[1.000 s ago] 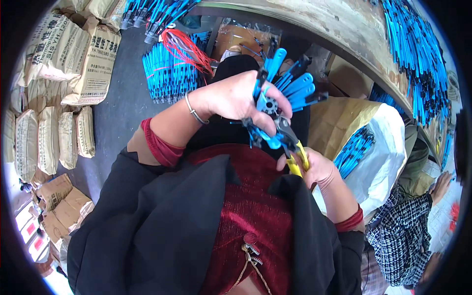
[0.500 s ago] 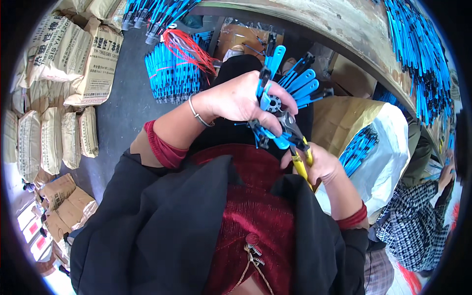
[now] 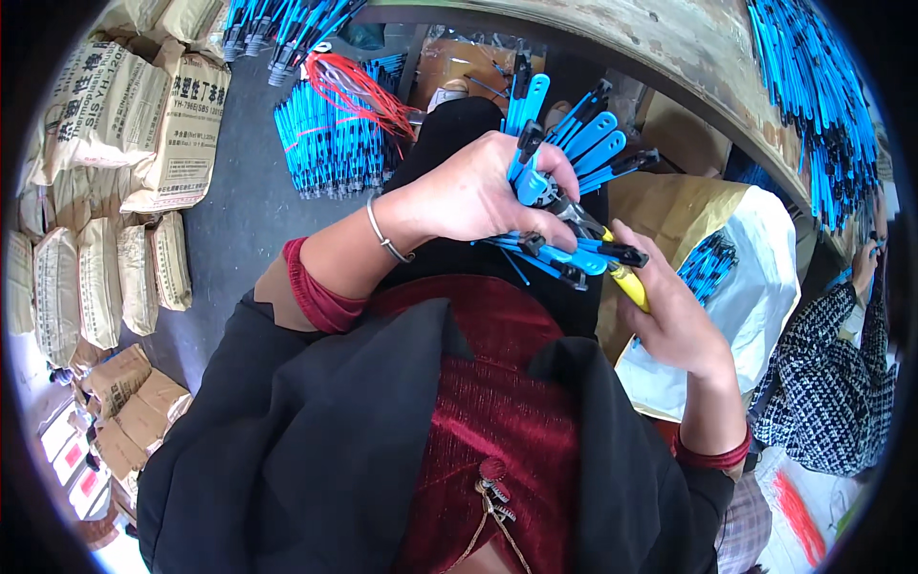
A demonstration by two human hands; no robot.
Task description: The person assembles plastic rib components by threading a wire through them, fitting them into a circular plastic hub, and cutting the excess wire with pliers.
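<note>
My left hand [image 3: 478,196] is closed around a cluster of blue plastic strips [image 3: 595,140] with black ends, which fan outward from a small round hub [image 3: 538,191]. Some strips point away from me, others down to the right. In my right hand [image 3: 674,316] is a pair of pliers [image 3: 629,286] with yellow handles. The metal jaws of the pliers reach the hub beside my left thumb. Exactly what the jaws grip is hard to make out.
Right of my lap stands a white-lined sack [image 3: 755,287] holding more blue strips. A wooden bench [image 3: 669,43] crosses the top, with blue strips [image 3: 813,115] heaped on it. Bundled strips [image 3: 330,143] lie on the floor, paper sacks [image 3: 182,134] at left. Another person [image 3: 832,373] sits at right.
My right hand and the pliers have swung up and to the right, handles now more level. The cluster has tilted slightly in my left hand. The other person at right has shifted.
</note>
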